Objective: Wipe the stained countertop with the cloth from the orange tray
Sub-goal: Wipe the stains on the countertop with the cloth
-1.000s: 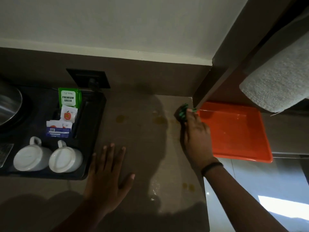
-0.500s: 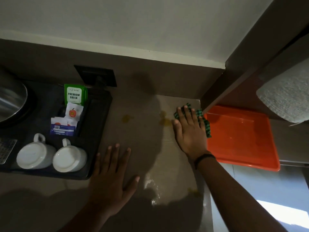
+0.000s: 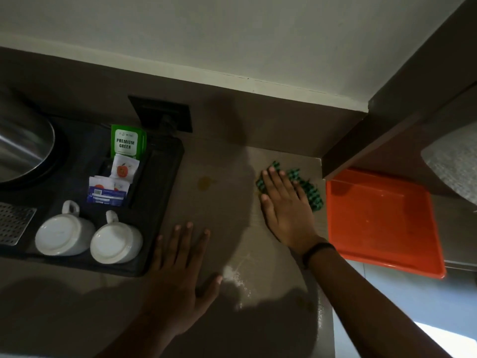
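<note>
A green checked cloth (image 3: 309,188) lies flat on the brown countertop (image 3: 227,218), near its back right corner. My right hand (image 3: 285,208) presses down on the cloth with fingers spread; most of the cloth is under the palm. My left hand (image 3: 180,275) rests flat on the countertop nearer to me, holding nothing. A yellowish stain (image 3: 205,182) marks the counter left of the cloth. The orange tray (image 3: 382,218) sits just right of the counter, with nothing in it.
A black tray (image 3: 160,192) at the left holds two upturned white cups (image 3: 63,232), tea sachets (image 3: 126,143) and a steel kettle (image 3: 23,148). A wall socket (image 3: 160,113) is behind it. A wet smear (image 3: 235,276) glints by my left thumb. A grey towel (image 3: 456,166) hangs at right.
My right hand brought the bunched cloth down from the tray's edge, laid it flat on the counter and slid it slightly left. My left hand stayed put.
</note>
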